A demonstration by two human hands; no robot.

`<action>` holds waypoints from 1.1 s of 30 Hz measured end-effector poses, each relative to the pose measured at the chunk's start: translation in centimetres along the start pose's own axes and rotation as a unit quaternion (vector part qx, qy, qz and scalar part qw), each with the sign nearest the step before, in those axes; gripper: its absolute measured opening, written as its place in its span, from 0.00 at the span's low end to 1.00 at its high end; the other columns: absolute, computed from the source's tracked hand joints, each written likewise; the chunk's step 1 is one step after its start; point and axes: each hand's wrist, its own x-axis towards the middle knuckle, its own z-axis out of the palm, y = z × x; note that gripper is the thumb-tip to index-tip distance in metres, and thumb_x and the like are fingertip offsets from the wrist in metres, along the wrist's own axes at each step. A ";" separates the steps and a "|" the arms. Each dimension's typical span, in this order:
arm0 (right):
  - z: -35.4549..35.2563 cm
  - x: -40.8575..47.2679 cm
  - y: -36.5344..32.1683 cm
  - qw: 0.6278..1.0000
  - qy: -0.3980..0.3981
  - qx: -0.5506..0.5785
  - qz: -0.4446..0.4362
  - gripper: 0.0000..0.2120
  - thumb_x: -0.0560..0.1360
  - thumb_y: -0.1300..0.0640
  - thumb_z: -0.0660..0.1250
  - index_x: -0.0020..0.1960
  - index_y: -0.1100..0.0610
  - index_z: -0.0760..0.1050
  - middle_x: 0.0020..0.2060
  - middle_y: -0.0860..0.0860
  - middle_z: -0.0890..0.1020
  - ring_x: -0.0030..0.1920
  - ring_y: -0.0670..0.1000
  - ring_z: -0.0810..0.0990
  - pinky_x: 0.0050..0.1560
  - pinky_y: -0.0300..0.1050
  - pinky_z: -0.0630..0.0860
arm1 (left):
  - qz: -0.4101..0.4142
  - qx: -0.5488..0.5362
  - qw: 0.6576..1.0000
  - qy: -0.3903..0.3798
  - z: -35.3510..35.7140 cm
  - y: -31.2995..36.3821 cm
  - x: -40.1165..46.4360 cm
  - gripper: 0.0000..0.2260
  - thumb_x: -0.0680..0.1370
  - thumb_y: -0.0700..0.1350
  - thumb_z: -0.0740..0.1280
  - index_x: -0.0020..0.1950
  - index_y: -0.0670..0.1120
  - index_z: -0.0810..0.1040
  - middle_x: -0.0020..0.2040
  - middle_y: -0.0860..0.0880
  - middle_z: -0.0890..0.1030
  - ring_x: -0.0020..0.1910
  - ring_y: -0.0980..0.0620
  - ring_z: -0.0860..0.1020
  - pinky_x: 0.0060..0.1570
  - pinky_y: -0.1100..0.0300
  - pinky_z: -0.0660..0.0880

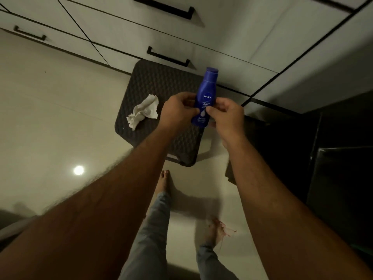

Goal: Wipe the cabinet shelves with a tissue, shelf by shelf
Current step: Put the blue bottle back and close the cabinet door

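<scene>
Two bare feet show nearest to me at the bottom of the view, standing on the pale floor [50, 102], with grey trouser legs [149, 229] above them. From there my forearms reach forward and meet over a dark textured stool [153, 81].

My left hand [178, 111] and my right hand [227, 116] both hold a blue lotion bottle [205, 93], upright with its cap away from me and the label facing the camera. On the left hand the fingers are curled in and the thumb presses the bottle's left edge. On the right hand the thumb [212, 109] pinches across the lower label, while the other fingers curl round the side and back. Neither hand is spread; both are clamped on the bottle, which hangs over the stool's right edge.

One crumpled white tissue [144, 112] lies on the stool near its left edge, apart from both hands and touched by neither.

Beyond the stool stand pale cabinet drawer fronts [232, 31] with black bar handles [168, 57]. At the right a dark opening [339, 148] shows, too dim to read.
</scene>
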 end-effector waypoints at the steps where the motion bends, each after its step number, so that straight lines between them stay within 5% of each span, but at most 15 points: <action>1: -1.2 -1.2 -0.1 1.000 0.001 0.002 -0.008 0.13 0.76 0.61 0.69 0.60 0.54 0.78 0.51 0.47 0.83 0.51 0.44 0.82 0.54 0.49 0.81 | 0.006 -0.010 1.000 0.002 0.6 0.8 -1.5 0.18 0.77 0.39 0.67 0.67 0.47 0.72 0.58 0.53 0.78 0.54 0.57 0.77 0.58 0.52 0.77; 7: -9.8 -9.8 -0.4 0.997 0.020 -0.004 -0.080 0.16 0.75 0.62 0.70 0.62 0.56 0.77 0.51 0.49 0.83 0.50 0.44 0.82 0.53 0.43 0.79 | 0.053 -0.045 0.997 0.020 5.6 6.0 -11.4 0.18 0.77 0.38 0.67 0.66 0.47 0.73 0.54 0.55 0.77 0.54 0.55 0.79 0.57 0.53 0.78; 13: -16.4 -16.0 0.5 0.996 0.024 -0.008 -0.090 0.16 0.75 0.61 0.71 0.62 0.53 0.77 0.52 0.49 0.84 0.52 0.46 0.83 0.55 0.54 0.81 | 0.067 -0.071 0.995 0.016 10.2 9.1 -18.6 0.17 0.77 0.39 0.67 0.65 0.47 0.73 0.50 0.57 0.78 0.52 0.57 0.80 0.53 0.58 0.79; 18: -18.7 -19.0 3.1 0.993 0.064 0.012 -0.099 0.16 0.75 0.63 0.70 0.62 0.55 0.78 0.50 0.47 0.84 0.49 0.42 0.83 0.53 0.47 0.81 | 0.093 -0.059 0.993 0.035 13.9 8.1 -20.7 0.17 0.77 0.39 0.67 0.65 0.47 0.74 0.56 0.54 0.78 0.53 0.57 0.78 0.53 0.60 0.77; 24: -21.3 -22.4 7.9 0.983 0.135 0.082 -0.089 0.15 0.75 0.66 0.69 0.60 0.53 0.78 0.49 0.45 0.84 0.49 0.41 0.83 0.55 0.49 0.81 | 0.111 -0.036 0.993 0.035 19.6 7.5 -23.9 0.17 0.77 0.39 0.68 0.64 0.49 0.75 0.58 0.53 0.80 0.54 0.58 0.78 0.56 0.59 0.77; 33: -32.5 -20.4 10.4 0.968 0.199 0.079 -0.128 0.14 0.74 0.68 0.69 0.56 0.56 0.79 0.48 0.52 0.85 0.49 0.49 0.84 0.53 0.52 0.81 | 0.181 0.001 0.983 -0.004 29.3 13.1 -22.4 0.16 0.77 0.39 0.68 0.64 0.50 0.76 0.58 0.55 0.81 0.50 0.66 0.76 0.45 0.76 0.72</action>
